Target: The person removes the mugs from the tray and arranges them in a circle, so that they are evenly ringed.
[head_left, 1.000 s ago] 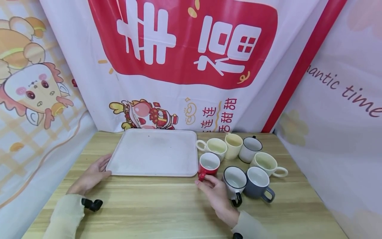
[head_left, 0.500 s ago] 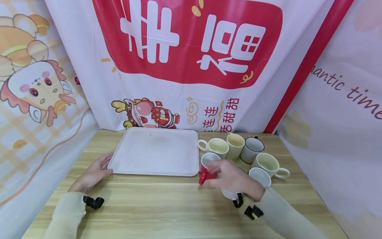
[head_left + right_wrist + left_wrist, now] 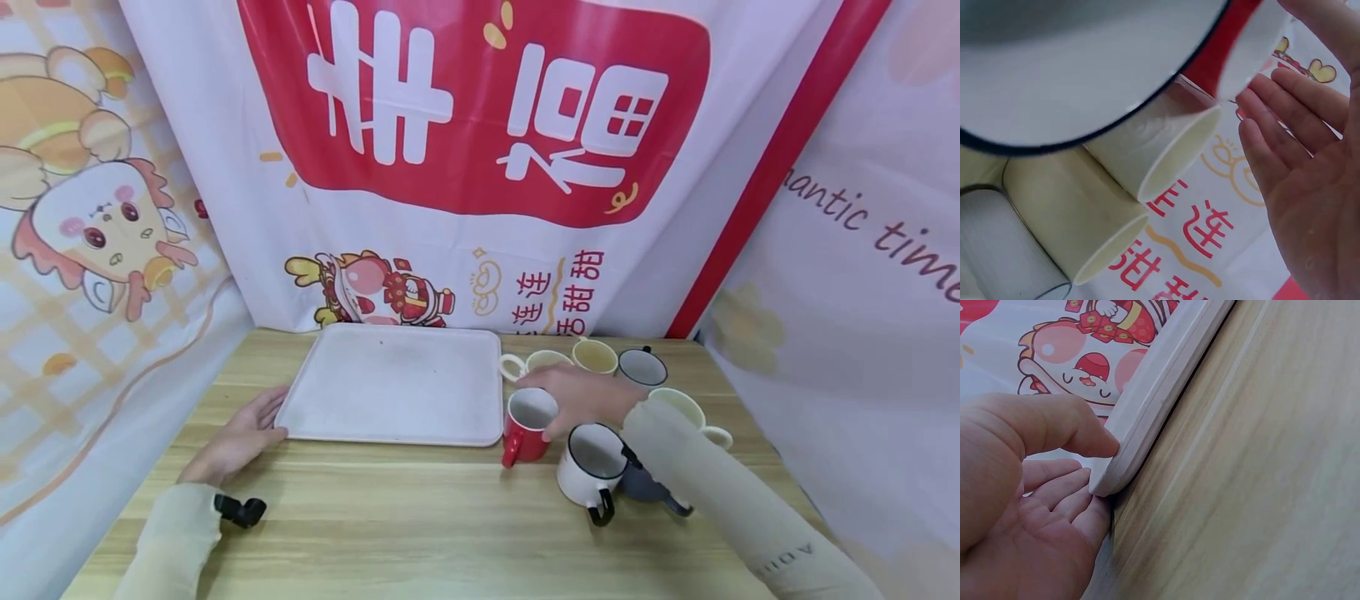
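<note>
My left hand [image 3: 243,435] rests at the near-left corner of the white tray [image 3: 397,392]. In the left wrist view its bent thumb touches the tray rim [image 3: 1154,403], while the other fingers lie fairly straight along the side. My right hand [image 3: 581,398] reaches around the right and far side of a red mug [image 3: 536,443], which stands upright with its handle toward me. Spread, extended fingers [image 3: 1285,119] show behind that mug in the right wrist view; contact is unclear. A white mug with black rim [image 3: 588,479] stands nearest the right forearm.
Behind the right hand stand a cream mug [image 3: 547,360], a yellow mug [image 3: 596,357] and a dark-rimmed white mug [image 3: 642,367]. A pale green mug [image 3: 682,408] and a dark grey mug [image 3: 645,487] are partly hidden by the sleeve. A printed curtain [image 3: 465,275] hangs behind the table.
My right hand has left the red mug's handle, passed over the mugs to the right and swung around behind the red mug. The left hand stays at the tray corner.
</note>
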{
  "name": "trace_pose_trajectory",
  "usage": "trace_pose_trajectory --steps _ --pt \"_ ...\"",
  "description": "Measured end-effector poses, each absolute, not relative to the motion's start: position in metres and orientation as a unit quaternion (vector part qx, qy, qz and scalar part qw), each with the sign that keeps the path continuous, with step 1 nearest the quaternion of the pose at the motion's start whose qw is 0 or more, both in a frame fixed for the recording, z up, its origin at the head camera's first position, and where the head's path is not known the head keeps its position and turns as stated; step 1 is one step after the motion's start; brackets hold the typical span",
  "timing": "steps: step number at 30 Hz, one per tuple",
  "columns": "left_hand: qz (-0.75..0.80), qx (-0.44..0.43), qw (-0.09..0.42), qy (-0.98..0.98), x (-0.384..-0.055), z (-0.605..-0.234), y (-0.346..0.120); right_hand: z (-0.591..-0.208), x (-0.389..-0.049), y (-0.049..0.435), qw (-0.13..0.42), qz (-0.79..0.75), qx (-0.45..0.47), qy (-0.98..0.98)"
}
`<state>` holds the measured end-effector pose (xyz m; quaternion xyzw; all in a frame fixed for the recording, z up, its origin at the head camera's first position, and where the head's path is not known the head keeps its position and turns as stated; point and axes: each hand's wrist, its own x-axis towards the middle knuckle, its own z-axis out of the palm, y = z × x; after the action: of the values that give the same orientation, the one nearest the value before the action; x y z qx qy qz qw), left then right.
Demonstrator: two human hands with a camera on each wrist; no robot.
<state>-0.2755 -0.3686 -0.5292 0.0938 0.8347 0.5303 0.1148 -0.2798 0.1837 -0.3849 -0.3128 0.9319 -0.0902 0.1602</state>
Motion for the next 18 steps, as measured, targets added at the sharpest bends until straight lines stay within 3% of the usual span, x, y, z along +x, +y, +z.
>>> trace_pose_trajectory --steps 18 --pt "0.525 0.088 0.113 0.839 -0.276 -0.530 -0.368 -0.395 -0.288 0.192 0.152 -0.053 -0.298 0.941"
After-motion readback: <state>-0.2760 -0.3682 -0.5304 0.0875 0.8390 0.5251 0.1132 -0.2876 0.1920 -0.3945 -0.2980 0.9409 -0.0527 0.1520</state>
